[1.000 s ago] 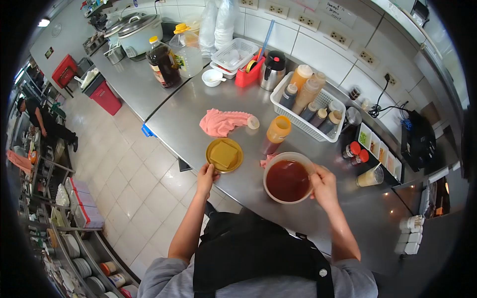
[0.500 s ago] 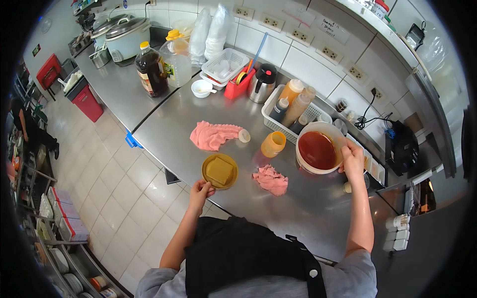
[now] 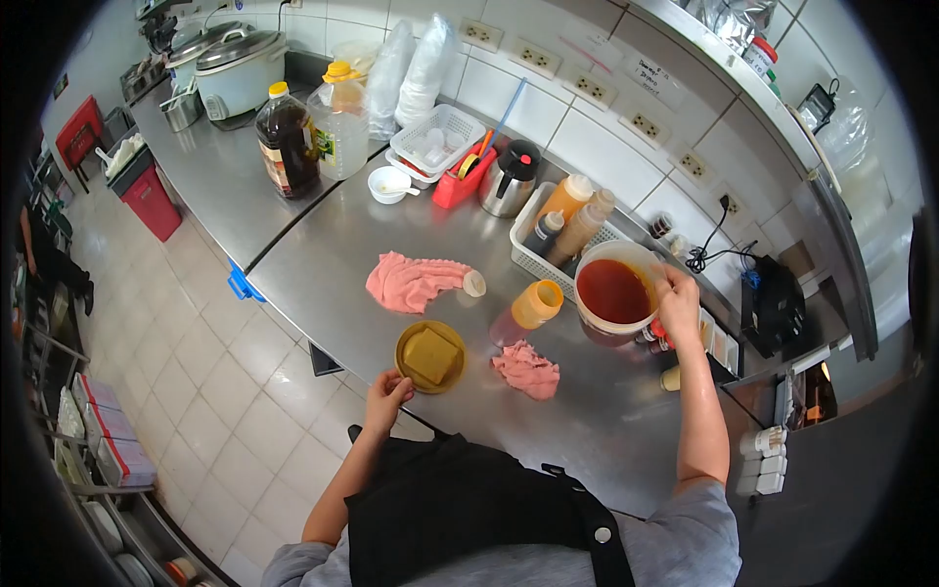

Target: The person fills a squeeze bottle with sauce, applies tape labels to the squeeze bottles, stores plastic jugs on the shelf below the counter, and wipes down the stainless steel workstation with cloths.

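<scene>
My right hand (image 3: 678,301) grips the side handle of a translucent plastic pitcher (image 3: 604,328) holding reddish-brown liquid, raised over the counter and slightly tilted. Left of the pitcher stands a squeeze bottle (image 3: 537,304) with an orange, uncapped top and reddish contents. At the counter's front edge, my left hand (image 3: 389,393) pinches the rim of a round yellow dish (image 3: 403,376) with a flat yellowish block (image 3: 430,355) in it. A crumpled pink cloth (image 3: 526,370) lies in front of the bottle. Another pink cloth (image 3: 411,281) lies behind the dish, touching a small whitish cap (image 3: 474,284).
Behind the pitcher, a white basket (image 3: 528,256) holds sauce bottles. A steel thermos jug (image 3: 509,181), red holder (image 3: 460,186) and white bowl (image 3: 389,184) stand along the back. Large bottles (image 3: 286,142) and a rice cooker (image 3: 240,78) are farther left. A shelf (image 3: 724,68) overhangs the right.
The view has shifted slightly. The pitcher has come a little nearer the squeeze bottle, still in my right hand. My left hand stays at the dish's rim.
</scene>
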A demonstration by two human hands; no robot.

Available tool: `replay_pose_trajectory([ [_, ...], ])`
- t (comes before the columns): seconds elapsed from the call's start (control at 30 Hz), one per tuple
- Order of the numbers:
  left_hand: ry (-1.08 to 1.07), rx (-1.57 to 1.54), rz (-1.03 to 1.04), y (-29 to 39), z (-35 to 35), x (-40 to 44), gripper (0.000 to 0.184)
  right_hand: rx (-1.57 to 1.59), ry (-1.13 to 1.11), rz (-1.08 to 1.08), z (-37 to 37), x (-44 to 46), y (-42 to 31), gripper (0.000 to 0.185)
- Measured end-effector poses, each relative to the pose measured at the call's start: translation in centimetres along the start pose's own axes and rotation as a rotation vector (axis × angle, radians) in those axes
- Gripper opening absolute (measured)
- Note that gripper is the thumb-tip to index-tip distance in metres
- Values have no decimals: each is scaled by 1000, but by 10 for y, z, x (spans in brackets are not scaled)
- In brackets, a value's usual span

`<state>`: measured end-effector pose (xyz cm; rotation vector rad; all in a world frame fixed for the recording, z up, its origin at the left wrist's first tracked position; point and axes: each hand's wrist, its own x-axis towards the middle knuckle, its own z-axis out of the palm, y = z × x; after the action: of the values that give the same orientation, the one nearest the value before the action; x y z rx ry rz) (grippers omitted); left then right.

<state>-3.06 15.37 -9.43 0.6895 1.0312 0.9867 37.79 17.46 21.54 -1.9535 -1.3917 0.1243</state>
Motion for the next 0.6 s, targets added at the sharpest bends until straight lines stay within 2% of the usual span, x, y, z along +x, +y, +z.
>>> replay_pose_trajectory([
  [0.1, 12, 2, -10, 1, 0, -1, 34, -40, -10, 6, 3, 2, -9, 34],
  [0.37, -4, -9, -4, 0, -3, 2, 36, -191, 50, -144, 11, 14, -4, 34],
  [0.6, 2, -25, -17, -3, -5, 7, 36, -273, 37, -163, 11, 13, -24, 32],
])
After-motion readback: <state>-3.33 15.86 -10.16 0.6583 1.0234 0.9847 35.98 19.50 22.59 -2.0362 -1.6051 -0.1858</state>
